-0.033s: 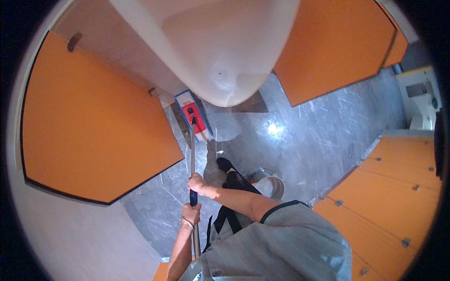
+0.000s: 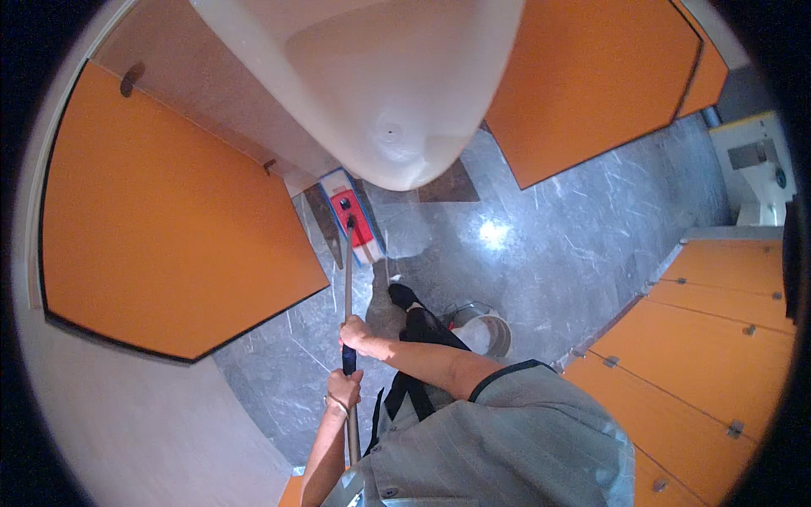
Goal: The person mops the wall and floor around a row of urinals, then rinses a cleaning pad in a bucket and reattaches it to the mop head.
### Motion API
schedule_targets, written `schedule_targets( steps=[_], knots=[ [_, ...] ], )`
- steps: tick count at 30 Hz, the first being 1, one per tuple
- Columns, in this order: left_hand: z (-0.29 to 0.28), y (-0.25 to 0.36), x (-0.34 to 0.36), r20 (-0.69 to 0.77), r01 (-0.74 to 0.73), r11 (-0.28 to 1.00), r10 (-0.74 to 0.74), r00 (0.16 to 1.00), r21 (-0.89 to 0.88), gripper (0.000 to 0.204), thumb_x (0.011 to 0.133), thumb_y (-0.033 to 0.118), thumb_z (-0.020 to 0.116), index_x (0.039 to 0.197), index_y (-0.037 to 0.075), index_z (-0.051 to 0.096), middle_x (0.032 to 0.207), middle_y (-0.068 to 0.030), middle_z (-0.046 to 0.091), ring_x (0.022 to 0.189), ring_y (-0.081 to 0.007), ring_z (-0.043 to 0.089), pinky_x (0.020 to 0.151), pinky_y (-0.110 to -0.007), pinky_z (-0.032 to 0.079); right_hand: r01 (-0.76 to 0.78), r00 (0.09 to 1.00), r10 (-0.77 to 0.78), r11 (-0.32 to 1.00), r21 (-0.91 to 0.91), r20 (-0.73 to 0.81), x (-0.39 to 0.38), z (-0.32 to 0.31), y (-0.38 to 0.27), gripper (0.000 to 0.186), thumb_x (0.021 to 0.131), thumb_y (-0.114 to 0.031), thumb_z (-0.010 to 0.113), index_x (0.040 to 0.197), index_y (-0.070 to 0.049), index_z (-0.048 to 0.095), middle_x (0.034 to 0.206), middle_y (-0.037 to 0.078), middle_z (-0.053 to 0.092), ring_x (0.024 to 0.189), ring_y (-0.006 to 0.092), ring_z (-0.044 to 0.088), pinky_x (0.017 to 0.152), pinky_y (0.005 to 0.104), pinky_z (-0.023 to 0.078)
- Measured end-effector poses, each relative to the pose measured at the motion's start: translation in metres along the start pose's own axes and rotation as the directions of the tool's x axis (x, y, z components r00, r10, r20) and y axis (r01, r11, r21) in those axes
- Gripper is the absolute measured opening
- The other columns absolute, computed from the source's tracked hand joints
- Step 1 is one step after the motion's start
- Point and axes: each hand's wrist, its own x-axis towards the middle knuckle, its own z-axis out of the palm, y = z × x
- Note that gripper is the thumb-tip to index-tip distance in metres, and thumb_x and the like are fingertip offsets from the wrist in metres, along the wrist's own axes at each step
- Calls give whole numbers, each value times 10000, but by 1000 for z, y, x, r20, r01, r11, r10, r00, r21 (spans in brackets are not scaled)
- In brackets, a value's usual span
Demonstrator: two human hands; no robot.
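Note:
Both my hands are closed round a long mop pole point(image 2: 348, 279): my right hand point(image 2: 357, 335) higher up at its dark grip, my left hand point(image 2: 343, 390), with a band at the wrist, just below. At the far end, a flat mop head point(image 2: 360, 238) with a red middle, white ends and blue edging lies on the grey floor, beside a dark strip near the wall. Above it hangs a white urinal point(image 2: 389, 101). My dark shoe point(image 2: 404, 296) stands below and right of the mop head.
Orange partitions hang at left point(image 2: 169, 220) and upper right point(image 2: 591, 84). Orange panels point(image 2: 684, 338) line the lower right. A pale bucket point(image 2: 481, 334) stands by my legs. A white fixture point(image 2: 756, 169) is at the far right, and grey marbled floor point(image 2: 574, 237) lies between.
The mop head has shifted slightly down and to the right, with my hands still on the pole. The view has moved a little, so the urinal sits slightly higher and further left.

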Motion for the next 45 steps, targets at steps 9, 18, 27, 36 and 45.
schedule_targets(
  steps=[9,18,27,36,45],
  knots=[
    [46,-52,-123,189,-114,955,63,980,273,377,771,301,659,634,-43,593,524,-143,582,464,-234,608,460,-367,476,-29,985,59,983,179,-165,-128,-64,88,50,833,-63,452,796,-41,476,576,110,476,429,233,490,378,417,422],
    [131,79,-190,270,-354,763,241,932,541,441,768,374,616,746,-66,630,688,-230,632,705,-355,649,697,-419,504,29,995,11,913,407,-95,-176,-214,17,175,819,-41,503,652,-6,468,598,117,487,486,277,532,445,450,486],
    [250,257,-245,127,-395,691,406,905,605,473,770,407,635,845,-47,521,726,-262,616,698,-423,622,617,-479,500,30,973,-143,854,520,179,-175,-456,-202,203,784,-107,552,912,-2,435,776,133,498,688,333,603,599,513,542],
    [358,378,-307,-93,-126,818,214,972,561,463,739,382,663,872,-21,478,694,-261,610,666,-425,618,602,-493,500,0,952,-91,955,298,293,-205,-542,-311,138,784,-43,507,885,-27,414,729,117,494,602,296,586,558,504,541],
    [419,401,-337,-139,-123,860,218,966,495,451,774,404,637,853,-4,462,640,-239,601,615,-423,609,565,-486,493,144,931,-208,965,220,299,-237,-593,-340,165,744,-25,499,860,22,391,716,134,507,532,277,599,481,409,546]
  ],
)
